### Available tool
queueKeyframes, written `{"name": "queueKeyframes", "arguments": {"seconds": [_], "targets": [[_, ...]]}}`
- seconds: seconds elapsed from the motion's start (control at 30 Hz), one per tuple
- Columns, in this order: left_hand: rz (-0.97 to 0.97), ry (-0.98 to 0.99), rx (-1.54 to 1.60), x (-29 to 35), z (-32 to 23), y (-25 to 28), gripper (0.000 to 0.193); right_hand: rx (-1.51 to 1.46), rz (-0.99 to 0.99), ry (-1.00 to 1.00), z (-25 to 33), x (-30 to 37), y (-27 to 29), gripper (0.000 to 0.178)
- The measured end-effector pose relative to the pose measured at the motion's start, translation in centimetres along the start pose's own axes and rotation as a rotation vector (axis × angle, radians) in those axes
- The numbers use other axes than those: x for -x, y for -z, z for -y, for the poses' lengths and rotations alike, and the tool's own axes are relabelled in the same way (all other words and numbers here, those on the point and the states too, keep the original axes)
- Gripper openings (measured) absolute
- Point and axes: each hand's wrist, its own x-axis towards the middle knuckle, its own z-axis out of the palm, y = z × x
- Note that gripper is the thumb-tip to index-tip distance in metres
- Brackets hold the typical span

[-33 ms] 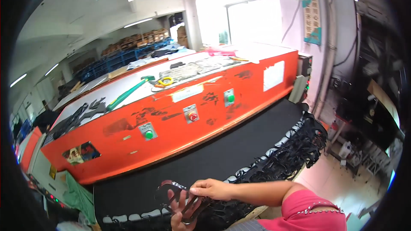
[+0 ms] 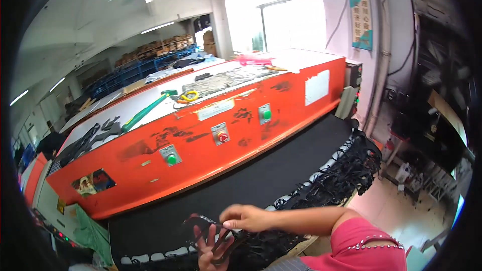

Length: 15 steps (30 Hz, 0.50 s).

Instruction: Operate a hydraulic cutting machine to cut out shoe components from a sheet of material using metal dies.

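Note:
At the lower middle, both my hands are on a dark, glossy strappy piece [image 2: 205, 218] with pale specks along its upper strap; its exact kind is unclear. My left hand [image 2: 213, 246] is palm up, with the straps looped over its raised fingers and its thumb at the near side. From the right, my right hand [image 2: 246, 218] pinches the piece's upper edge between thumb and bent fingers. Below and beside my hands lies a long row of black strappy pieces [image 2: 326, 183] with pale rounded ends, along the near edge of a black conveyor belt [image 2: 221, 190].
Beyond the belt stands a long orange machine housing [image 2: 241, 143] with green buttons [image 2: 171, 159] and a red one [image 2: 222, 136]. On its top lie a green-handled tool [image 2: 145, 113], yellow tape [image 2: 190, 96] and dark scraps [image 2: 108, 128]. Green cloth [image 2: 90, 231] hangs at the left.
The view has shifted slightly. My left fingers look a little more spread among the straps, and my right hand has curled slightly at the piece's edge. Both hands stay on it.

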Motion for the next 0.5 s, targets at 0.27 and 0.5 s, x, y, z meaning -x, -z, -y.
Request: {"name": "queueKeyframes", "arguments": {"seconds": [0.27,0.5], "targets": [[0.021,0.064,-0.239,4.4,-2.1,3.4,0.080,1.824,-0.991,0.145,6.7,-4.4,29.0,0.044],[-0.056,-0.071,-0.068,3.2,-1.4,1.6,0.062,2.202,-0.797,-0.700,7.4,-2.9,50.0,0.022]]}}
